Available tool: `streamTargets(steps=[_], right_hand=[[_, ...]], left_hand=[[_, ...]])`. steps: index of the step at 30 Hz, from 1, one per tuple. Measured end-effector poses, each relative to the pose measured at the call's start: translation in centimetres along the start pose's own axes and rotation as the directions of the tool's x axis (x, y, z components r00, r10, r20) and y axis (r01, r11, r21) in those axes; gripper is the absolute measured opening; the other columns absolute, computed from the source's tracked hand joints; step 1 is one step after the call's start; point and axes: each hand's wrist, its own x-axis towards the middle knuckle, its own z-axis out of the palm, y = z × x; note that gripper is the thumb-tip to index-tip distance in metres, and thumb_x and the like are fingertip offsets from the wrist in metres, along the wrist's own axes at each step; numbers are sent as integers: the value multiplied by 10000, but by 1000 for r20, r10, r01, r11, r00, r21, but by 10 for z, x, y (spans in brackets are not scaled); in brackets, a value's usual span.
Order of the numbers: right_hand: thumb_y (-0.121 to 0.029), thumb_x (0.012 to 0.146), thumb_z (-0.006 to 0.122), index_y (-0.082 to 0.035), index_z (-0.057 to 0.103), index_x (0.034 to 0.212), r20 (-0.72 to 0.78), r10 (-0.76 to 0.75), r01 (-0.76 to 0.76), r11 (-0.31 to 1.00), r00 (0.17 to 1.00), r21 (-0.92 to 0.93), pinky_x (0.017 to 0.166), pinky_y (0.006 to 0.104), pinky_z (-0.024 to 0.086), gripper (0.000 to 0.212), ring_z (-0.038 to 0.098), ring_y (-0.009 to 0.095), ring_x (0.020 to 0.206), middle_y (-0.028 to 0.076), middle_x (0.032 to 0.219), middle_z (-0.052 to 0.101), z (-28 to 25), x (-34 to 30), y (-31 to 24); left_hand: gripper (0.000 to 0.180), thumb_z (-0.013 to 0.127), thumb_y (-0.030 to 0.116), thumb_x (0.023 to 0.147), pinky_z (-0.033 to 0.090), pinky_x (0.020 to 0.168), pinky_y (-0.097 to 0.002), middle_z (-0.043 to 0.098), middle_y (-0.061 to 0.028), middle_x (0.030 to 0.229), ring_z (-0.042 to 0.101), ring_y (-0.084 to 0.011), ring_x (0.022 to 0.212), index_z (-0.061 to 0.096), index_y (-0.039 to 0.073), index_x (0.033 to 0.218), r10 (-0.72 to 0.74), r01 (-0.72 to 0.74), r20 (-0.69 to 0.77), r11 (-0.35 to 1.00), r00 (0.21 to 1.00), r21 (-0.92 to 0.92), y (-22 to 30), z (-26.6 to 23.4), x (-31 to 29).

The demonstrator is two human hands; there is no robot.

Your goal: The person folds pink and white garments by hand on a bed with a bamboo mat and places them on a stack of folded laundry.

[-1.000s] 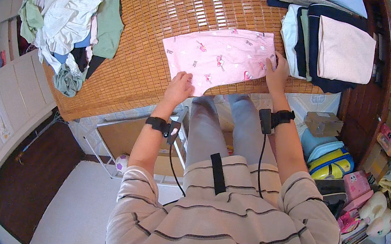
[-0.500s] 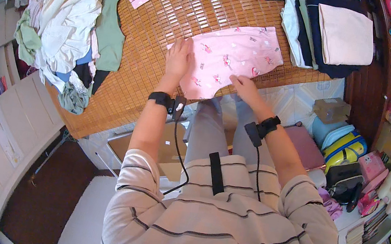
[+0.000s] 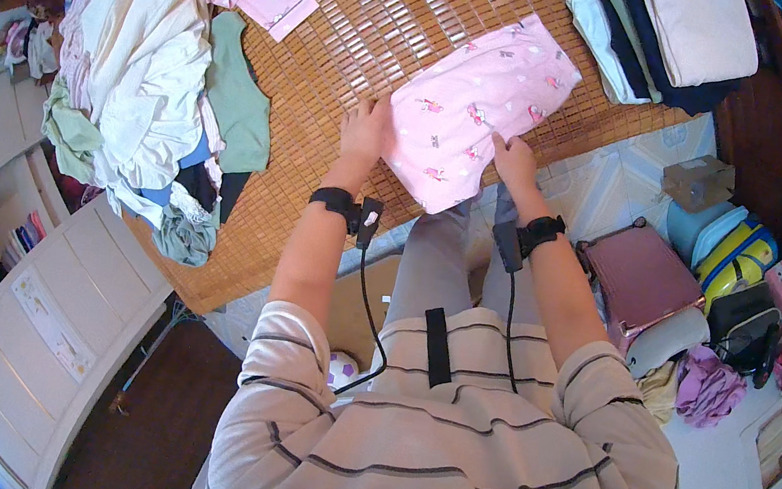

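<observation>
Slatted mat, white furniture, hands on pink garment

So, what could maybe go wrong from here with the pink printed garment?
Perhaps two things. The garment reaches the near edge of the woven mat, with the right hand at that side, so a careless pull might drag it over. Its far right corner lies close to the folded stack, so a push that way might disturb those clothes.
</observation>
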Motion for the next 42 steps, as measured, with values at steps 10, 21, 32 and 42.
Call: streamTargets(steps=[10, 21, 32, 42], right_hand=[[-300, 808, 497, 23, 549, 889, -55, -172, 176, 980, 984, 88, 683, 412, 426, 336, 553, 364, 788, 230, 840, 573, -10, 47, -47], [-238, 682, 659, 2, 533, 966, -259, -330, 368, 923, 908, 113, 712, 338, 434, 393, 538, 271, 770, 148, 863, 558, -15, 43, 6], [-196, 651, 707, 18, 510, 963, -42, -101, 108, 825, 994, 554, 731, 306, 443, 427, 556, 207, 826, 122, 923, 574, -8, -11, 53], [-213, 683, 676, 33, 527, 1014, 497, 12, -276, 843, 868, 462, 653, 251, 448, 439, 563, 145, 754, 78, 903, 592, -51, -27, 43]], left_hand=[[545, 563, -2, 729, 451, 718, -367, 486, -165, 947, 522, -266, 833, 290, 26, 1200, 50, -96, -88, 732, 995, -675, -30, 73, -52], [276, 639, 218, 719, 418, 608, -356, 505, -151, 728, 503, -260, 682, 527, -30, 768, -110, 177, 139, 624, 984, -761, 6, 88, -67], [209, 652, 109, 657, 443, 577, -334, 480, -116, 703, 518, -233, 651, 504, -22, 726, -145, 250, 205, 476, 968, -843, 12, 86, -70], [424, 652, 38, 655, 441, 597, -257, 540, -76, 844, 516, -140, 658, 413, 39, 1006, -7, 537, 547, 207, 837, -818, 7, 66, -82]])
